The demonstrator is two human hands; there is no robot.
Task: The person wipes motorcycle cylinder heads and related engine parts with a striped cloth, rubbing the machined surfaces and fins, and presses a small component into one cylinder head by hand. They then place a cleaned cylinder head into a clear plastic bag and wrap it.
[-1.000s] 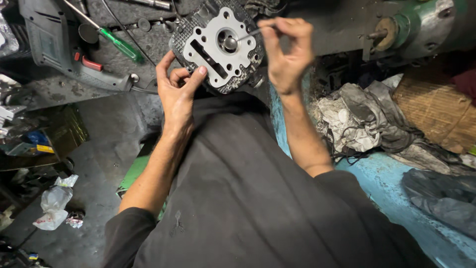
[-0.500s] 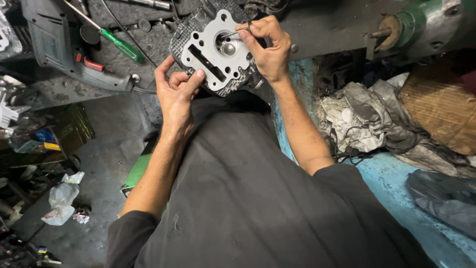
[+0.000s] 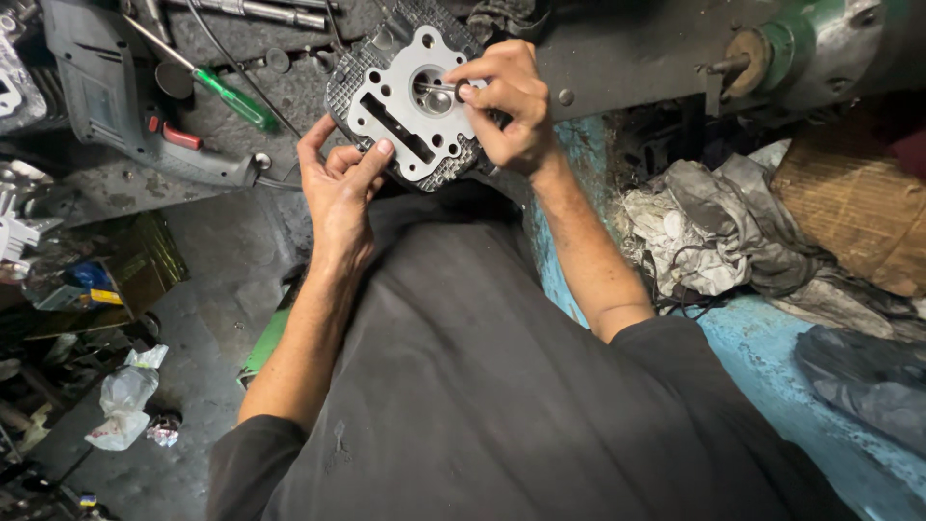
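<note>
Left hand [image 3: 340, 183] cups the lower edge of the engine cylinder head [image 3: 405, 96], thumb pressed on its face to steady it tilted against the dark workbench [image 3: 598, 48], while right hand [image 3: 506, 106] pinches a thin metal valve stem [image 3: 436, 88] at the central chamber.

Cylinder head [image 3: 405, 101]: pale grey face, dark finned edges. Screwdriver [image 3: 234, 99]: green handle. Power drill [image 3: 116, 106]: dark grey, red trigger. Rags [image 3: 704, 236]: grey-white.

1. A grey finned metal engine cylinder head [image 3: 405, 106], flat pale face turned up, is tilted on the dark workbench edge.
2. A thin metal rod [image 3: 436, 88] lies across its round central recess.
</note>
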